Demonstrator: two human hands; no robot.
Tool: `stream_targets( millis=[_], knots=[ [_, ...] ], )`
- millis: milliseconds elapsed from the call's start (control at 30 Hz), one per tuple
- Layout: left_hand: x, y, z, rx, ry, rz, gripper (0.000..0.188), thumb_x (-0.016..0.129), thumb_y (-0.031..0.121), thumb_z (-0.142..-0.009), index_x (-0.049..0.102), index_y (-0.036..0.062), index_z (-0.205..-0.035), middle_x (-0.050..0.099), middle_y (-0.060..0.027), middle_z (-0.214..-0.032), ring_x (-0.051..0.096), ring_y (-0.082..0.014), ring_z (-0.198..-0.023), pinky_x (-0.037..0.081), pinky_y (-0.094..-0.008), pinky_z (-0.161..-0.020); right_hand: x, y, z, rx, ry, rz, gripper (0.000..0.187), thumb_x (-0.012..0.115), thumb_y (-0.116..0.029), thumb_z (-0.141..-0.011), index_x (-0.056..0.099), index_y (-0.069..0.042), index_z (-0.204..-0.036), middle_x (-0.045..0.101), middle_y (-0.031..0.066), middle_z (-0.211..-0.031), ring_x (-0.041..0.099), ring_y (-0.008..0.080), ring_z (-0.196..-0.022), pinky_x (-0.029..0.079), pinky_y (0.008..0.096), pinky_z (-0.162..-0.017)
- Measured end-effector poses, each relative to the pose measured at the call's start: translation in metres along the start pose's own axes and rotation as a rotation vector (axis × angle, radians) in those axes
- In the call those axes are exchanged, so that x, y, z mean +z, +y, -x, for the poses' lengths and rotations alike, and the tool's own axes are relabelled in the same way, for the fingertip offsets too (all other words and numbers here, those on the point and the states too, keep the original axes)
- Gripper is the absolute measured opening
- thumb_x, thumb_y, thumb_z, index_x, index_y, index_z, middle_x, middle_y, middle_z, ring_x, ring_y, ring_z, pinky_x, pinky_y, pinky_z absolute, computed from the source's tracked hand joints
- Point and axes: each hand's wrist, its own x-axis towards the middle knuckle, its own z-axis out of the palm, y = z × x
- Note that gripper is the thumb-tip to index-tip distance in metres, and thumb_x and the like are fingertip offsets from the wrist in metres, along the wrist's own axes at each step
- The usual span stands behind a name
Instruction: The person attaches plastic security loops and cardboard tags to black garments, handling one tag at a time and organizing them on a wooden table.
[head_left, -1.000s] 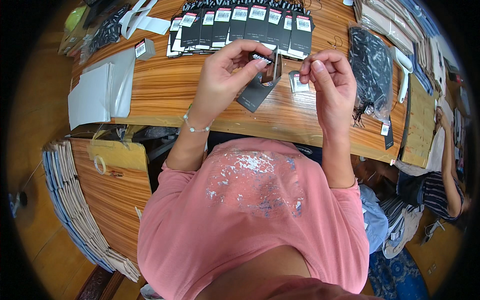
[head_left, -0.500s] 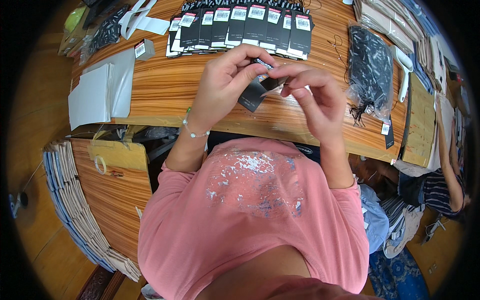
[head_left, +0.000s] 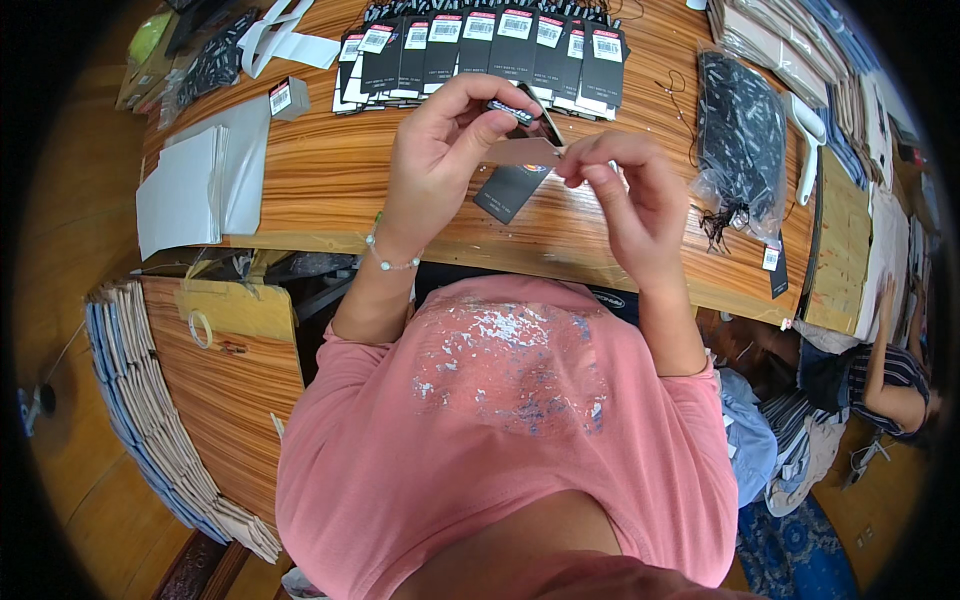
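Above the near part of the table my left hand (head_left: 440, 140) pinches a small black tag seal (head_left: 510, 112) with pale lettering between thumb and fingers. Fingertips of my right hand (head_left: 635, 185) are closed at the corner of a hang tag (head_left: 522, 151), whose brownish face is tilted toward me. Any cord between the two hands is too fine to make out. Just beneath lies a black hang tag (head_left: 508, 195) on the tabletop, partly covered by the held one. Beyond my hands, overlapping black hang tags (head_left: 480, 65) with white labels stand in a fanned row.
On the right are a clear bag of black tag seals (head_left: 740, 140), a white handheld tool (head_left: 806, 140) and a loose tag (head_left: 777, 268). White sheets (head_left: 185, 190) and a small grey box (head_left: 289, 99) lie left. Folded garments (head_left: 170, 420) are stacked lower left. Another person's arm (head_left: 880, 350) shows far right.
My hands have moved apart, my left slightly up and left. The seal and the held tag's brownish face now show more clearly. The other person's arm at right has shifted.
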Motion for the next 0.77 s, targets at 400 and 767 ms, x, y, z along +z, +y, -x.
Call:
stream_targets(
  millis=[400, 767],
  knots=[
    [0.006, 0.009, -0.001, -0.081, 0.014, 0.082, 0.015, 0.049, 0.000, -0.086, 0.050, -0.0042, -0.100, 0.060, -0.0127, -0.096, 0.059, -0.0156, -0.089, 0.047, -0.0253, -0.078, -0.006, -0.010, -0.007, 0.253, 0.116, -0.272, 0.020, 0.052, 0.001, -0.084, 0.047, 0.004, -0.103, 0.062, 0.0108, -0.082, 0.059, 0.0124, -0.076, 0.047, 0.0222, -0.067],
    [0.005, -0.001, -0.002, -0.096, -0.030, 0.085, 0.020, 0.048, 0.000, -0.087, 0.048, -0.0019, -0.107, 0.060, -0.0107, -0.098, 0.057, -0.0133, -0.091, 0.046, -0.0205, -0.076, -0.019, -0.015, -0.008, -0.004, 0.061, -0.421, 0.015, 0.053, 0.002, -0.083, 0.050, 0.003, -0.098, 0.062, 0.0157, -0.084, 0.062, 0.0237, -0.081, 0.050, 0.0318, -0.076]
  ],
)
